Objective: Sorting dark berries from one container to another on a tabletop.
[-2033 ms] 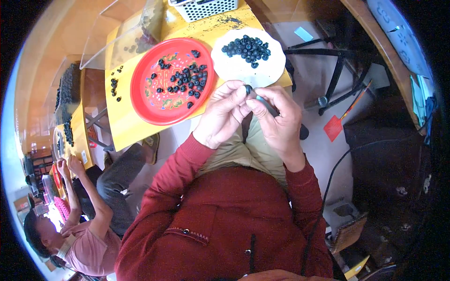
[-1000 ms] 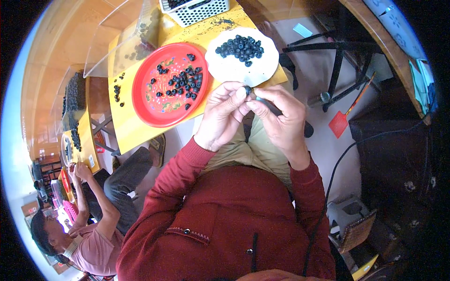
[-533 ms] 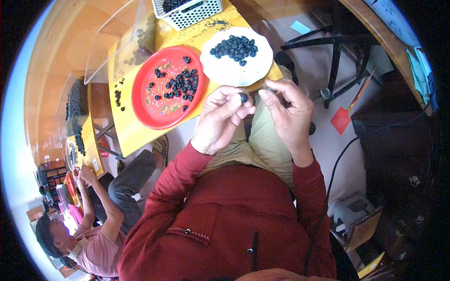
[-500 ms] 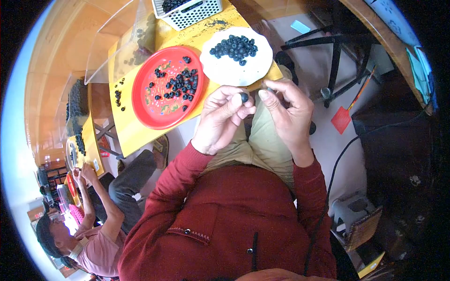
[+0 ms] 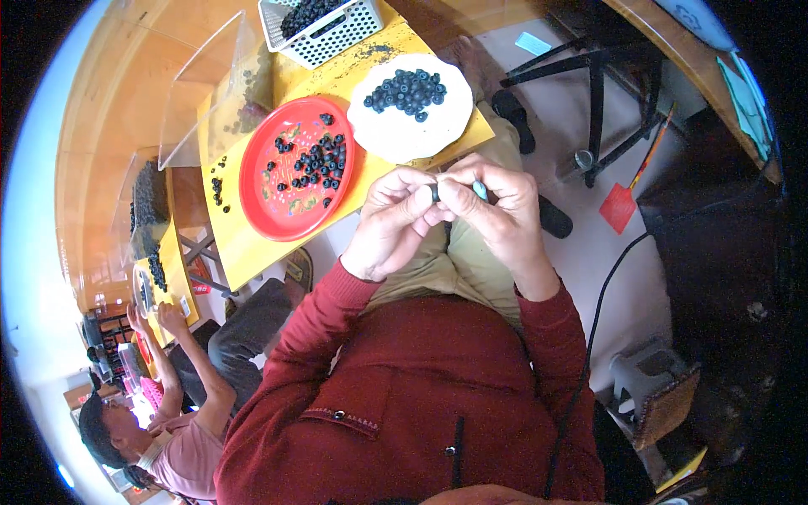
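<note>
My left hand [image 5: 397,220] is closed, pinching a small dark berry-like bead [image 5: 435,193] between thumb and fingertips. My right hand [image 5: 497,210] is closed too, its thumb and finger meeting the bead's right side. From its grip shows the light blue end [image 5: 481,190] of a small slim tool; the rest is hidden by the fingers. Just beyond my hands, a white scalloped plate [image 5: 400,145] bears a heap of dark beads [image 5: 410,93]. Left of it, a red oval tray [image 5: 282,215] with a printed pattern holds more, scattered black ones [image 5: 320,162].
A white perforated basket [image 5: 332,42] of dark beads stands at the yellow table's [image 5: 240,252] far end, by dark crumbs. A clear plastic panel [image 5: 198,93] rises at left. Another person [image 5: 181,446] works at lower left. A stool [image 5: 648,379] and red fly swatter [image 5: 619,208] are at right.
My right hand has moved left and now meets my left hand at the bead. The view has shifted slightly, and the light blue tool end shows more clearly.
</note>
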{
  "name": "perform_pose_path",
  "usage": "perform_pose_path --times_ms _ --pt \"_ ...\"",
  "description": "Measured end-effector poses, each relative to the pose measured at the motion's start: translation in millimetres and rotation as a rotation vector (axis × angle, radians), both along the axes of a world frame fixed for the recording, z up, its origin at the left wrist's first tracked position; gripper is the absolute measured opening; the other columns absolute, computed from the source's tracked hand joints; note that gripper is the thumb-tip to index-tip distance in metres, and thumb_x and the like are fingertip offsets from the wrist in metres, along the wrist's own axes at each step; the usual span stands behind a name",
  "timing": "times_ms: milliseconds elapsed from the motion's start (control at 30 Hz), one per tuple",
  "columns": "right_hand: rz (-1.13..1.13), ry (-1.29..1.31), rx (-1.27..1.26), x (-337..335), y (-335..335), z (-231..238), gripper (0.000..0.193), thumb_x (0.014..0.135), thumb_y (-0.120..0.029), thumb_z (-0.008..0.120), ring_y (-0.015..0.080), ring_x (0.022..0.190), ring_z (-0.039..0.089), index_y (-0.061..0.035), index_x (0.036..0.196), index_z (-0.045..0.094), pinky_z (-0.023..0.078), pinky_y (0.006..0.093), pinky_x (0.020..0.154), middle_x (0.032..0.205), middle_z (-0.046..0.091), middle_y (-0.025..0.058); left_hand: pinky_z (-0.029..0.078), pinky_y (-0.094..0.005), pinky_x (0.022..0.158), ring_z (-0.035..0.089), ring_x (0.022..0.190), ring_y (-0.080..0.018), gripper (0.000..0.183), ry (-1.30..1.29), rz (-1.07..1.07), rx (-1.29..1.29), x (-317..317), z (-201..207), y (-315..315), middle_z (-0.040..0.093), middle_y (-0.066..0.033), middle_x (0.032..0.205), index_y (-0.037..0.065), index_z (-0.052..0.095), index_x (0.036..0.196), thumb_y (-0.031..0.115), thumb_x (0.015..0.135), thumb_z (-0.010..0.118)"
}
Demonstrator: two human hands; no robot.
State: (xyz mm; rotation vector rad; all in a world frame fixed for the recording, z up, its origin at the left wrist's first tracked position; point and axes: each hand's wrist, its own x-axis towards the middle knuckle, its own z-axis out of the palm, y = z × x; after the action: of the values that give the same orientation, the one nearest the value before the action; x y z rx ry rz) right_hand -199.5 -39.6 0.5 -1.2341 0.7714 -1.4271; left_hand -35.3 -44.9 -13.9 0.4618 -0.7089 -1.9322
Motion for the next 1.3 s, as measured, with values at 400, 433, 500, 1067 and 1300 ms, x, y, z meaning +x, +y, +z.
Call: perform_pose_path --times_ms 400,433,500,1067,1300 --pt "-0.081 0.185 0.196 -25.5 24.0 -40.5 0.012 0.090 -0.009 0.064 0.0022 0.066 0.047 0.0024 0.090 0.067 0.038 0.0198 0.057 0.073 0.061 -0.0022 0.051 -0.0248 0.076 0.063 0.083 -0.0102 0.012 -1.086 0.460 -0.411 89.3 34.4 -31.5 0.069 -0.0056 0.091 -0.002 0.068 0.095 -0.001 0.083 0.070" --pt "-0.090 0.186 0.235 -26.9 27.4 -43.8 0.013 0.090 -0.010 0.064 0.0025 0.067 0.049 0.0030 0.089 0.067 0.040 0.0199 0.059 0.073 0.062 -0.0013 0.052 -0.0249 0.075 0.064 0.081 -0.0107 0.012 -1.264 0.456 -0.486 101.3 34.6 -37.5 0.069 -0.0068 0.090 -0.002 0.068 0.095 -0.001 0.083 0.070" --pt "-0.103 0.185 0.264 -28.6 33.8 -53.2 0.013 0.090 -0.010 0.065 0.0026 0.067 0.049 0.0031 0.089 0.067 0.040 0.0201 0.059 0.073 0.062 -0.0012 0.052 -0.0250 0.073 0.064 0.080 -0.0111 0.013 -1.442 0.446 -0.563 109.9 35.7 -44.0 0.069 -0.0080 0.089 -0.003 0.069 0.096 0.000 0.083 0.069" --pt "-0.203 0.194 0.406 -49.1 72.5 -66.9 0.014 0.090 -0.012 0.065 0.0009 0.064 0.046 0.0013 0.086 0.068 0.038 0.0197 0.058 0.071 0.058 -0.0064 0.053 -0.0410 0.076 0.062 0.092 -0.0288 0.021 -1.867 0.217 -1.433 7.1 1.6 -109.3 0.063 -0.0104 0.098 0.010 0.071 0.098 0.011 0.079 0.062" --pt "-0.259 0.169 0.426 -57.0 90.1 -70.9 0.014 0.090 -0.012 0.065 0.0008 0.063 0.044 0.0001 0.085 0.068 0.037 0.0201 0.056 0.069 0.056 -0.0071 0.052 -0.0417 0.078 0.063 0.090 -0.0315 0.021 -1.923 0.062 -1.388 6.6 3.0 -113.8 0.063 -0.0138 0.092 0.009 0.071 0.098 0.011 0.080 0.060"
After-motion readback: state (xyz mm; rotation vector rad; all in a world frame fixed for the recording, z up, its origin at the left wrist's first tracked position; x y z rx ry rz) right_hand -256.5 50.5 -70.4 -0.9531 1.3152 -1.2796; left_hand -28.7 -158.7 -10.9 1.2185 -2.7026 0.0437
